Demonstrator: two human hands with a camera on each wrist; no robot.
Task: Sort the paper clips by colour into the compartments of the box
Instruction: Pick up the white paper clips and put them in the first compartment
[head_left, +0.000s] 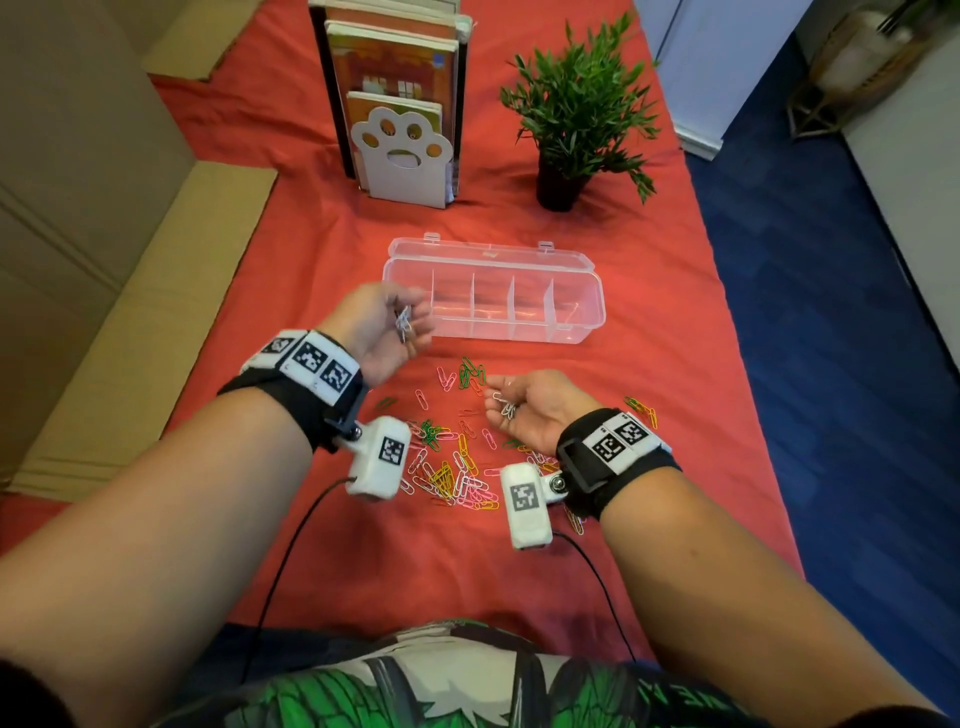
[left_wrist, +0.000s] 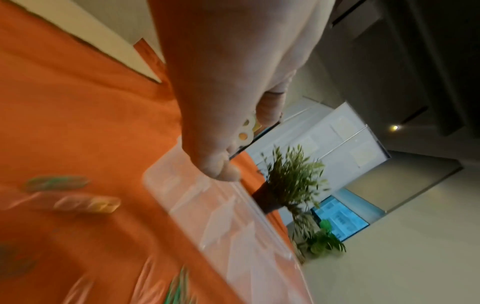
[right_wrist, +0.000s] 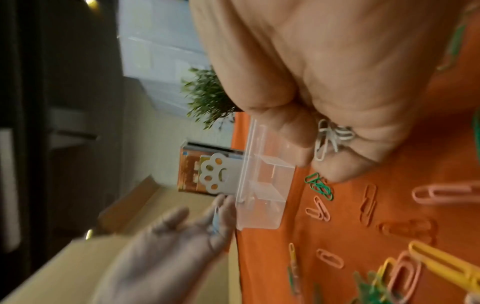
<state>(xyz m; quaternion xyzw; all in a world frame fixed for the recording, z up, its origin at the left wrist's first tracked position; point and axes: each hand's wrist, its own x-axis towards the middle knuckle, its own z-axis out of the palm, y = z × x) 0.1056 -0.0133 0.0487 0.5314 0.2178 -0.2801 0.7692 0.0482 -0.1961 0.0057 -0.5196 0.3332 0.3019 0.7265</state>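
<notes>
Now, the risks, line by line.

Left hand: the left hand is raised at centre left of the head view, just left of the box, palm up, fingers loosely cupped round a small bunch of white clips.

Right hand: the right hand sits lower, right of centre, fingers curled over more white clips; the right wrist view shows them pinched between the fingertips and the palm.

Box: the box lies open at mid-frame, lid folded back, divided by clear walls; all compartments look empty.

Pile: the loose clips, in pink, yellow, green and white, lie scattered on the red cloth of the desk, between the wrists and below the box.

Risk, spill: the left bunch lies loosely in an upturned palm, so tipping it short of the rim would likely drop clips onto the cloth.

Risk, wrong cell: the dividers are clear and low, so a careless tip could scatter clips across two compartments.

Risk, tangling: clips hook into each other, so a stray colour could ride along unseen; I cannot tell whether either bunch is purely white.

Risk, box shift: the box is light, so a knock from the left hand could slide it.
</notes>
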